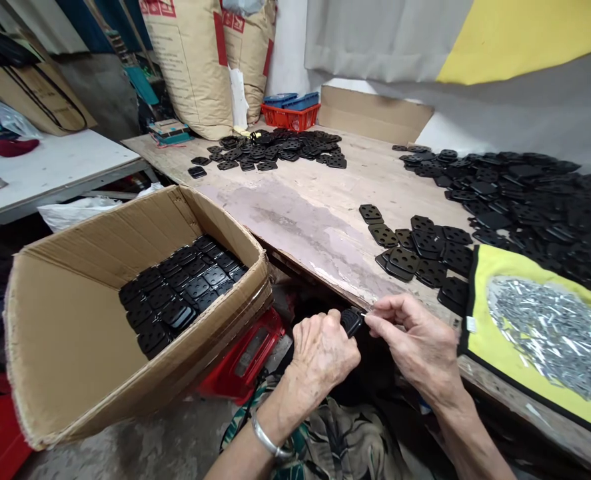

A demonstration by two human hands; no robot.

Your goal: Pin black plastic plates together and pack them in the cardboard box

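My left hand, with a silver bangle at its wrist, is closed around a small black plastic piece at the table's front edge. Just right of it, my right hand pinches a thin silvery pin whose tip is at the piece's right side. Whether the pin enters the piece cannot be made out. Many such silvery pins lie on a yellow cloth at the right. Loose black plates with holes lie on the table beyond my right hand.
An open cardboard box at the left holds rows of black pieces. More black pieces form a large heap at the right and a smaller one near a red basket. Large paper sacks stand behind.
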